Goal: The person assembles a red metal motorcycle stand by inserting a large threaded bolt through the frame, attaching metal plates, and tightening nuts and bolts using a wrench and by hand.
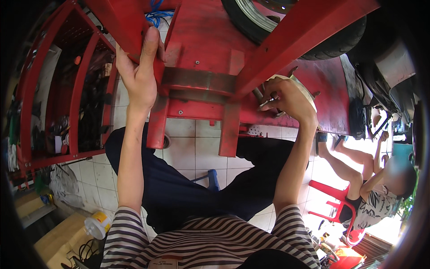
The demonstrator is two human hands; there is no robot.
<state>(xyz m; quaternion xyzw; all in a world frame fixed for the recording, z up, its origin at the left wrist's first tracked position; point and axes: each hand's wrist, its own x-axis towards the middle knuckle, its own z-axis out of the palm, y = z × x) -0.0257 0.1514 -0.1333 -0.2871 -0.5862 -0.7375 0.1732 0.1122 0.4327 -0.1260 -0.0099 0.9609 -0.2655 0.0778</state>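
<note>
My left hand [142, 80] is wrapped round a red metal post [123, 27] of the stand, its thumb stretched along the side. Over the red platform [327, 85], my right hand [289, 99] is closed, fingertips pinched together. A small dark metal piece [274, 95] shows at those fingertips, its kind too hidden to make out. Around and under that hand lie metal parts [293, 71], partly covered by it. A worn red crossbar [199, 80] runs between my hands, and a slanting red beam [286, 45] passes just above the right one.
A wheel with a black tyre [333, 47] is at the far side, beside motorcycle parts [394, 76]. Red shelving [74, 103] holds dark items on the left. A person [376, 184] sits on a red chair [331, 193] to the right. A blue stool [213, 179] shows between my legs.
</note>
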